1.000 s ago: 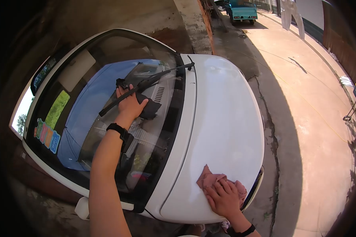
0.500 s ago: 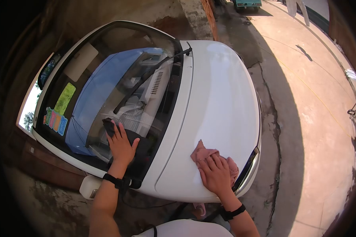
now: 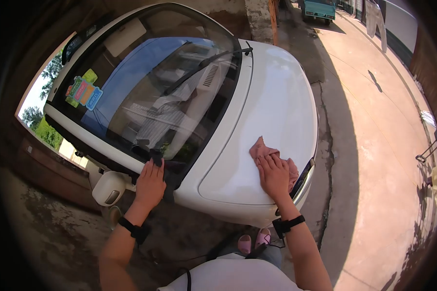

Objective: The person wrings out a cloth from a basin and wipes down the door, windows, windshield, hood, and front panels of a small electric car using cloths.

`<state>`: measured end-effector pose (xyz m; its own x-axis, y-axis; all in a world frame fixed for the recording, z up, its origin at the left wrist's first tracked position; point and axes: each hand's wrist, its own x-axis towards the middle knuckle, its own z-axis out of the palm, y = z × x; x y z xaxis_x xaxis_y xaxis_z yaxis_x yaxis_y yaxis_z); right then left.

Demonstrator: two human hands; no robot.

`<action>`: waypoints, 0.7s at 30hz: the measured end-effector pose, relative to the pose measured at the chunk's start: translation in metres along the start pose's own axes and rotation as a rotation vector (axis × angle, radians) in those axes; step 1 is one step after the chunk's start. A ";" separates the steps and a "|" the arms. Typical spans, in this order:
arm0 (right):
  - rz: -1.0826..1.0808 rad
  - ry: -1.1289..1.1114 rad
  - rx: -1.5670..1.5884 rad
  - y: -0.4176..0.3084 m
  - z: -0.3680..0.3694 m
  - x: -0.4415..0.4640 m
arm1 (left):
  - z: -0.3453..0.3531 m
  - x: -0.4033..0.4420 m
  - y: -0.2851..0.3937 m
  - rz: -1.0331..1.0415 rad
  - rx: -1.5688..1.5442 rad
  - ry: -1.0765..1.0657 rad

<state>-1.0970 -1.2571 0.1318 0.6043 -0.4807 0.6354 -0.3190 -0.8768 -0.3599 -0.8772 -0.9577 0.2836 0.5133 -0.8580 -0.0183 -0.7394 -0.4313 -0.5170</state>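
My right hand point(image 3: 274, 179) presses a crumpled pink cloth point(image 3: 260, 148) against the white hood point(image 3: 277, 97) of a car, near its front corner by the headlight point(image 3: 302, 182). The cloth sticks out beyond my fingers and under the side of my hand. My left hand point(image 3: 151, 184) lies with fingers stretched out at the lower corner of the windshield point(image 3: 131, 121), holding nothing that I can see. A dark shape, perhaps the hand's reflection, shows in the glass just past its fingertips.
A white side mirror point(image 3: 110, 188) juts out left of my left forearm. A wiper point(image 3: 209, 62) rests on the glass, and colourful stickers point(image 3: 84, 92) sit at its far side. Pink shoes point(image 3: 254, 242) stand below the bumper. Farther off is a teal vehicle point(image 3: 319, 9).
My left hand has slid from the windshield toward its lower edge, its fingers now closer together. My right hand stays on the cloth near the headlight. The view has shifted.
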 end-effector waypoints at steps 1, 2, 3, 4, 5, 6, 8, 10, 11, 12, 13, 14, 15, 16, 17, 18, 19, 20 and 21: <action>0.030 -0.009 -0.025 -0.005 0.000 -0.003 | -0.002 0.009 -0.018 -0.127 0.051 0.130; 0.028 -0.011 -0.046 -0.009 -0.002 -0.004 | -0.003 0.023 -0.039 -0.256 0.099 0.263; -0.014 -0.050 -0.018 -0.018 -0.005 -0.013 | -0.012 0.035 -0.058 -0.350 0.107 0.302; -0.047 -0.090 0.010 -0.026 -0.009 -0.026 | -0.020 0.049 -0.067 -0.437 0.117 0.340; -0.091 -0.126 -0.020 -0.036 -0.014 -0.039 | -0.018 0.061 -0.064 -0.414 0.095 0.343; -0.114 -0.180 0.019 -0.046 -0.019 -0.054 | -0.012 0.075 -0.058 -0.411 0.072 0.438; -0.181 -0.263 0.140 -0.065 -0.032 -0.083 | 0.004 0.096 -0.031 -0.281 -0.036 0.502; -0.103 -0.626 0.371 -0.068 -0.044 -0.111 | 0.020 0.104 0.014 0.028 -0.273 0.404; -0.106 -0.629 0.366 -0.064 -0.053 -0.123 | 0.024 0.105 0.034 0.232 -0.710 0.333; 0.084 -0.605 0.497 -0.056 -0.062 -0.135 | 0.027 0.103 0.058 0.036 -1.036 0.040; 0.271 -0.570 0.626 -0.044 -0.071 -0.141 | 0.023 0.093 0.081 -0.024 -1.064 0.237; 0.443 -0.511 0.733 -0.026 -0.084 -0.145 | 0.020 0.086 0.094 -0.117 -1.165 0.314; 0.614 -0.448 0.838 -0.003 -0.100 -0.149 | 0.016 0.080 0.108 -0.210 -1.264 0.391; 0.814 -0.419 1.082 0.025 -0.119 -0.154 | 0.002 0.072 0.127 -0.408 -1.405 0.460; 1.048 -0.336 1.293 0.048 -0.147 -0.153 | -0.003 0.065 0.139 -0.468 -1.419 0.424; 1.029 -0.249 1.519 0.071 -0.178 -0.148 | -0.006 0.063 0.153 -0.536 -1.433 0.395; 0.988 -0.169 1.743 0.094 -0.205 -0.141 | -0.008 0.064 0.171 -0.546 -1.440 0.412; 0.970 -0.198 1.739 0.119 -0.226 -0.140 | -0.011 0.063 0.190 -0.449 -1.218 0.459; 1.032 0.058 1.891 0.145 -0.244 -0.142 | -0.015 0.064 0.210 -0.370 -0.993 0.502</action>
<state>-1.4075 -1.3195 0.1563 0.7092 -0.6822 -0.1780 0.5053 0.6679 -0.5465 -1.0061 -1.1074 0.1867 0.7028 -0.5531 0.4473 -0.7105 -0.5155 0.4789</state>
